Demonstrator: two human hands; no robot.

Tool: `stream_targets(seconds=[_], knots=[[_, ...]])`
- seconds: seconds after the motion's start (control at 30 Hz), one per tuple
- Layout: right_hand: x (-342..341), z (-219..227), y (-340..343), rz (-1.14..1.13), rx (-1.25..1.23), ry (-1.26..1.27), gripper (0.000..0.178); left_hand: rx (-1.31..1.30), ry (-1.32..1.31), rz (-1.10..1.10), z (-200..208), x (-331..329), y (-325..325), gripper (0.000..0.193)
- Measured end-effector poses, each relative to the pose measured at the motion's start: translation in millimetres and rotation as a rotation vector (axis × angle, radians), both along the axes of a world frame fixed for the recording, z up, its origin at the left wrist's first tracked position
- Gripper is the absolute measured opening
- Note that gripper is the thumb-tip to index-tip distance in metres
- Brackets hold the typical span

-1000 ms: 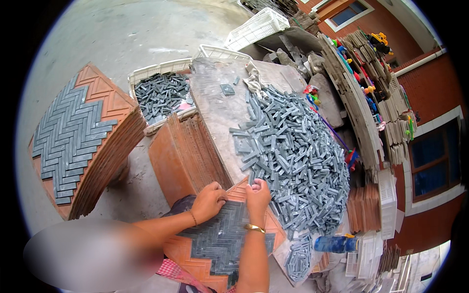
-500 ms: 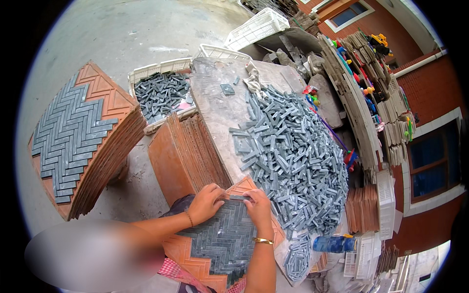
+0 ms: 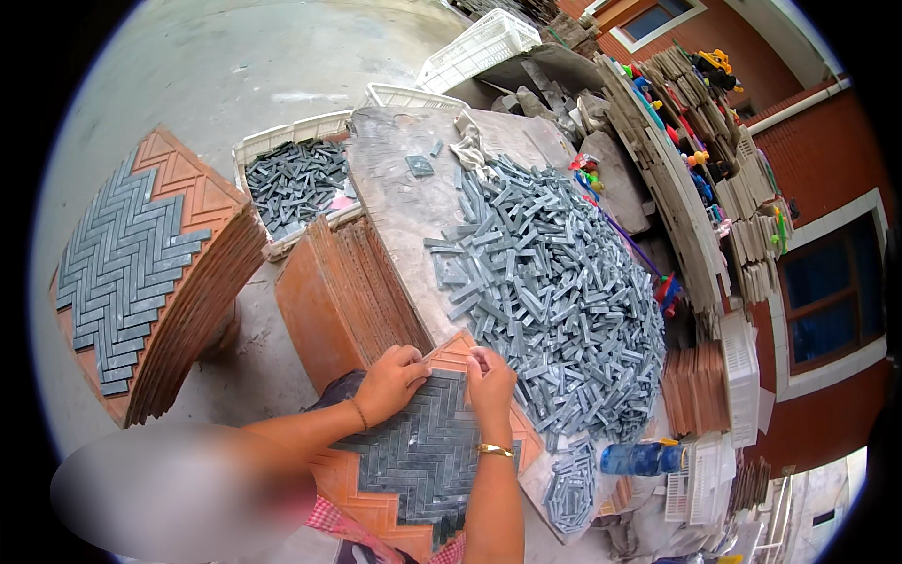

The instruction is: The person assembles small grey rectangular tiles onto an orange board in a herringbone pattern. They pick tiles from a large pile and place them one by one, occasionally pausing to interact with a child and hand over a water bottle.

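In front of me is an orange-brown grooved tray (image 3: 376, 491), partly filled with dark grey strip tiles (image 3: 427, 451) in a herringbone pattern. My left hand (image 3: 391, 385) is closed at the tray's upper left side, fingertips bent down at the top edge of the tiles. Near the upper right of the pattern, my right hand (image 3: 491, 383) is closed with thumb and fingers pressed together. Whatever either hand pinches is hidden by the fingers. Right of the tray lies a large heap of loose grey strip tiles (image 3: 564, 301) on a board.
A stack of trays topped by a herringbone-filled one (image 3: 127, 268) stands at the left. More trays (image 3: 329, 301) lean beside the board (image 3: 385, 169). A white crate (image 3: 254, 150) holds darker strips. A blue bottle (image 3: 644, 460) lies right, near a small strip pile (image 3: 570, 489).
A grey strip held between both hands at the pattern's top edge now appears to lie in the tray. My right fingers have lifted slightly, and the whole view has shifted a little.
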State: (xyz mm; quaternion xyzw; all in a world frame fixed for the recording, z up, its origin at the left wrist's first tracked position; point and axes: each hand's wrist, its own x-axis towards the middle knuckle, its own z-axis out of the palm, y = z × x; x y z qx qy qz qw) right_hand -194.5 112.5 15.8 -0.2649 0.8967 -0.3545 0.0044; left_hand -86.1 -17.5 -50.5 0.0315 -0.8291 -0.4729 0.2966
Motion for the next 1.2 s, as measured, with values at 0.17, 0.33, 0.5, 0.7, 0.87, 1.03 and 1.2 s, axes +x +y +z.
stream_targets(seconds=[0.17,0.33,0.5,0.7,0.87,1.03,1.2], knots=[[-27.0,-7.6,-21.7,-0.324,-0.063,0.034,0.026,-0.065,0.007,0.001,2.0,-2.3,-1.0,0.007],[-36.7,-16.0,-26.9,-0.355,0.072,0.077,0.033,-0.063,0.025,0.012,2.3,-1.7,0.1,0.007],[-30.6,-14.1,17.3,-0.150,-0.054,-0.104,0.023,-0.010,0.041,0.018,4.1,-0.7,2.6,0.009],[-16.8,-9.4,25.1,0.221,0.094,0.067,0.021,-0.071,0.005,0.012,0.9,0.8,0.5,0.008],[-20.6,-7.2,21.6,0.276,0.094,0.067,0.017,-0.022,0.023,-0.002,4.4,-0.7,0.8,0.010],[-15.3,-10.5,13.1,0.299,0.130,0.138,0.013,-0.073,0.013,0.013,3.5,-1.4,1.5,0.010],[-17.9,-8.6,14.7,0.188,0.098,0.129,0.012,-0.108,0.013,0.012,4.2,-1.1,-0.8,0.014]])
